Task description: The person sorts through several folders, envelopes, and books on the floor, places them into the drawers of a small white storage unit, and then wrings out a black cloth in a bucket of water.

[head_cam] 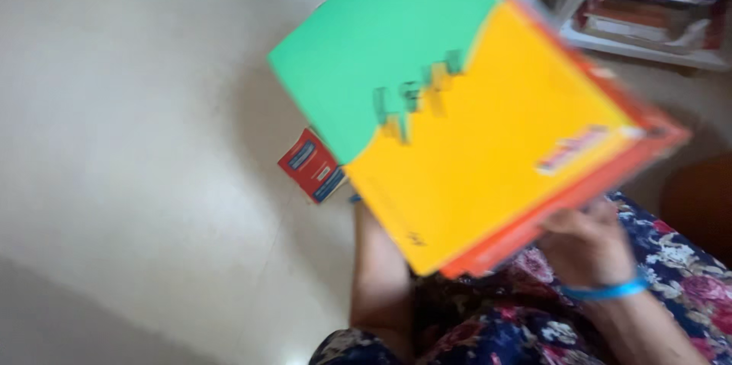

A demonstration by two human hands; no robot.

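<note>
Pale shiny floor tiles point(130, 144) fill most of the room, and a shelf of books point(656, 14) sits in the top right corner, cut off by the edge. A person in a dark flowery dress point(671, 258) holds up a stack of big books point(473, 121), tilted and blurry. The top cover is green on one side and yellow on the other, with an orange cover under it. A small pale label with red marks sits near the right edge of the yellow part. The right hand point(591, 247), with a blue band point(610, 289) on the wrist, grips the lower right edge of the stack, fingers curled on it. The left hand is hidden behind the books; only the left forearm point(379, 273) shows, so I cannot tell how that hand is shaped. A little red packet point(311, 165) with blue patches lies on the floor, partly hidden by the stack.
</note>
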